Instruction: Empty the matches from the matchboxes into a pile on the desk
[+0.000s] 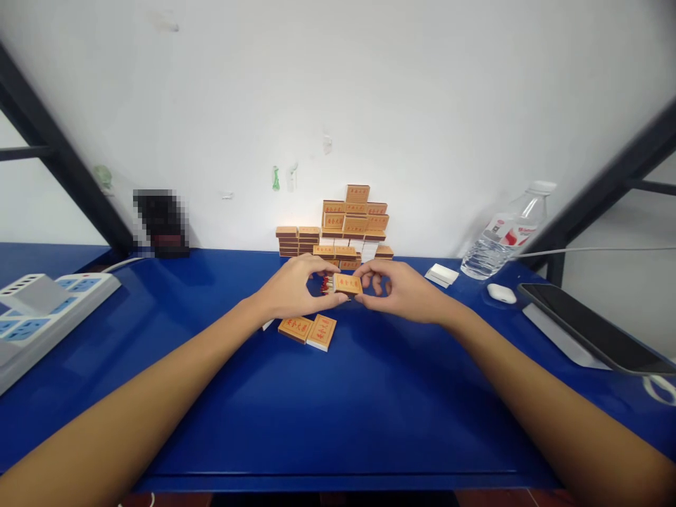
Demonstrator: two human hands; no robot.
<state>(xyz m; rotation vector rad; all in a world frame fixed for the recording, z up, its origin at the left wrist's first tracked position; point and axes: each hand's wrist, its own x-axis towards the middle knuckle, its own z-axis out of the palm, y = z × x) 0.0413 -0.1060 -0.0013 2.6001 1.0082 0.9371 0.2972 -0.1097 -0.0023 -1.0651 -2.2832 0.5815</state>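
Between my hands is a matchbox (347, 283), slid partly open so red-tipped matches (327, 284) show at its left end. My left hand (298, 287) grips the matchbox from the left, thumb at the near side and fingers behind. On the right end, the thumb and fingers of my right hand (398, 289) pinch the box. Two more matchboxes, one on the left (295, 329) and one on the right (322, 332), lie flat on the blue table (338, 408) just below my left hand. Beyond my hands, a stepped stack of matchboxes (355, 222) stands against the wall.
Low matchbox piles (298, 239) adjoin the stack. To the right are folded white paper (442, 274), a tilted water bottle (507, 229), a white earbud case (501, 293) and a phone (591, 324). A power strip (68, 303) lies left, near a pixelated dark object (163, 222).
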